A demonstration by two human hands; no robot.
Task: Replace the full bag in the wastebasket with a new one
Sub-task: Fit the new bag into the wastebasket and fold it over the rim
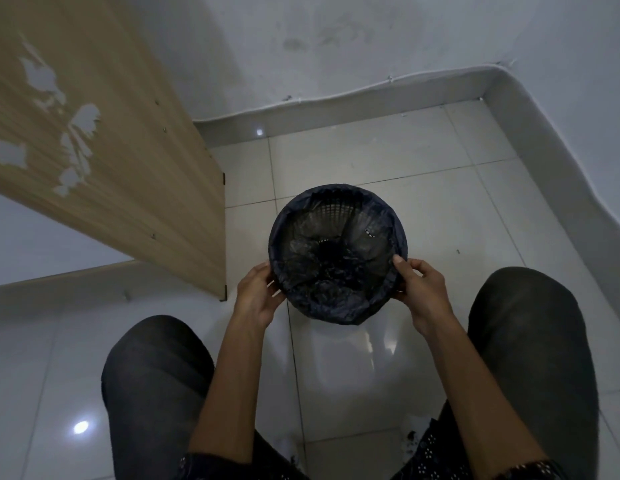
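Note:
A small round wastebasket (331, 211) with a mesh wall stands on the tiled floor in front of me. A thin black bag (336, 306) lines it, and its edge is folded down over the rim all the way round. The bag looks empty inside. My left hand (256, 294) holds the near left side of the rim, fingers curled on the bag's edge. My right hand (419, 287) holds the near right side, with the thumb on top of the rim and the fingers curled on the folded plastic.
A wooden panel (104, 140) with peeled patches stands at the left, its corner close to the basket. White walls with a grey skirting (336, 114) enclose the corner behind and to the right. My knees (156, 368) in dark trousers flank my arms.

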